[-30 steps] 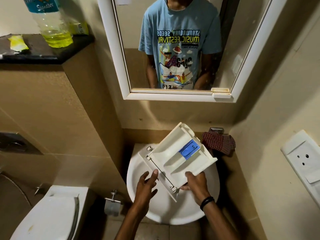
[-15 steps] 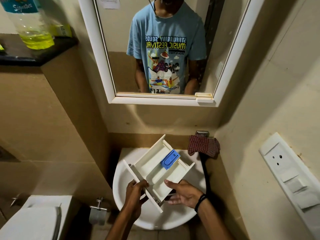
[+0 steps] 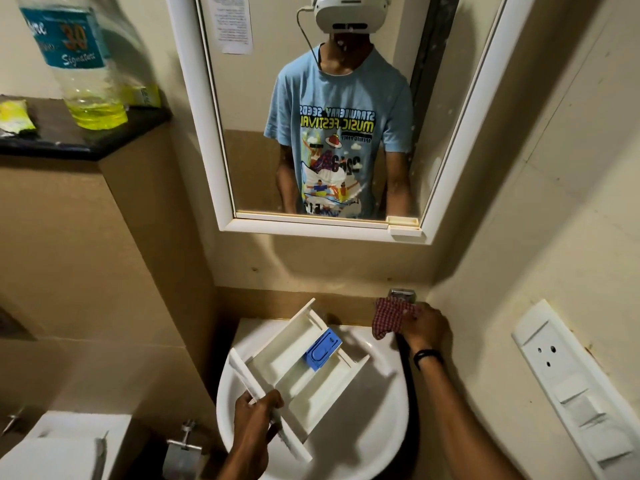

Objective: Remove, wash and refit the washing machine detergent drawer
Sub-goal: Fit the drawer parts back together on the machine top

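Note:
The white detergent drawer (image 3: 294, 368) with a blue insert (image 3: 322, 348) hangs tilted over the round white basin (image 3: 374, 420). My left hand (image 3: 254, 422) grips the drawer's front panel at its lower left end. My right hand (image 3: 424, 329) has reached to the basin's back right corner, where it rests on a red checked cloth (image 3: 389, 320) draped over the tap (image 3: 401, 293). Its fingers are hidden behind the back of the hand, so its hold on the tap or cloth is unclear.
A white-framed mirror (image 3: 322, 230) hangs above the basin. To the right, a switch and socket panel (image 3: 568, 379) sits on the wall. A dark shelf (image 3: 79, 140) at upper left carries a bottle (image 3: 86, 64) of yellow liquid. The toilet cistern (image 3: 65, 445) stands lower left.
My right hand has let go of the drawer and moved up right to the cloth-covered tap. My left hand alone now holds the drawer. The camera has tilted upward.

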